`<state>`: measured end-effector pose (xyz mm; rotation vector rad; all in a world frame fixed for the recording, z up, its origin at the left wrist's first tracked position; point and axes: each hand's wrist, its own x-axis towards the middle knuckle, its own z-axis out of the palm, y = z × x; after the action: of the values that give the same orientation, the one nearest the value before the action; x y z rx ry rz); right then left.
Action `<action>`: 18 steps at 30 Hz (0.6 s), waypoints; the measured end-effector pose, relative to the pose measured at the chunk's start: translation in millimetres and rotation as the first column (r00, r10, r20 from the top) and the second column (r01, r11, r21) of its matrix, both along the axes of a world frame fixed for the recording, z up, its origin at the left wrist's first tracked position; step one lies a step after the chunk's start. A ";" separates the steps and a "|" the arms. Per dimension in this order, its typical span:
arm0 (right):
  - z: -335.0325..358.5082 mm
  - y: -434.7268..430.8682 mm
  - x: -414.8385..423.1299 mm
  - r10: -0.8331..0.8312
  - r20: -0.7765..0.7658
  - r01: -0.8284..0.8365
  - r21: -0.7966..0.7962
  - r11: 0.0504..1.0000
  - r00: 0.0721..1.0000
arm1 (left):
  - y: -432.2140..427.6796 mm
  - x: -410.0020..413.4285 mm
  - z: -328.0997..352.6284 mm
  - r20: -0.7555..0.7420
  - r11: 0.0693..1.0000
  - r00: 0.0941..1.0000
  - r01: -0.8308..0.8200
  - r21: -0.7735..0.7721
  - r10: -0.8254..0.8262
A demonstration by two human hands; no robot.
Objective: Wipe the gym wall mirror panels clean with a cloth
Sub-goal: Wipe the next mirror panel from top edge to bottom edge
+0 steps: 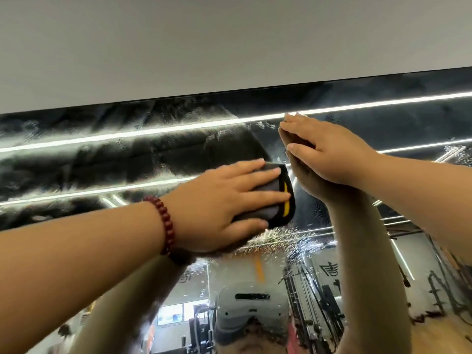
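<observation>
Left hand (pixel 219 200): I see fingers spread flat, pressing grey cloth (pixel 277 200) against mirror (pixel 102 159).
Right hand (pixel 324 154): fingers straight, flat on glass, at 2 o'clock from cloth.
Cloth: frame centre.

Both forearms were bare, with no sleeves in view. A bracelet (pixel 163 226) of round, dark red beads circled the left wrist. The right wrist carried nothing. A grey headset (pixel 251 311) with a dark slot at its front sat on the person's head.
</observation>
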<state>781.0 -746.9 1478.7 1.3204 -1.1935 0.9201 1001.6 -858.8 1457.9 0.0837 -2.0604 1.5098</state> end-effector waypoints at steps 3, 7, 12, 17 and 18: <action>-0.3 -0.2 0.5 0.003 0.000 -0.003 0.006 1.000 1.000 | -0.4 4.4 36.4 -0.205 0.995 0.978 -0.022 0.102 0.043; 1.4 -2.6 -1.9 0.010 -0.004 -0.010 0.002 1.000 1.000 | -2.4 10.5 58.9 -0.265 0.992 0.964 -0.002 0.122 0.035; 2.9 -2.3 -4.0 0.009 -0.016 -0.009 -0.011 1.000 1.000 | -2.3 13.9 81.3 -0.365 0.992 0.929 -0.005 0.129 0.053; 4.4 -3.2 -7.5 0.030 -0.027 -0.031 -0.031 0.999 0.999 | 5.8 2.6 127.3 -0.558 0.983 0.828 0.049 0.176 0.059; 4.6 -3.9 -8.5 0.032 -0.035 -0.033 -0.036 0.999 0.999 | 11.1 -5.3 131.4 -0.553 0.983 0.831 0.042 0.179 0.065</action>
<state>772.5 -750.8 1483.3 1.3252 -1.1272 0.9352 996.3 -847.7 1589.3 0.5474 -1.7050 1.1165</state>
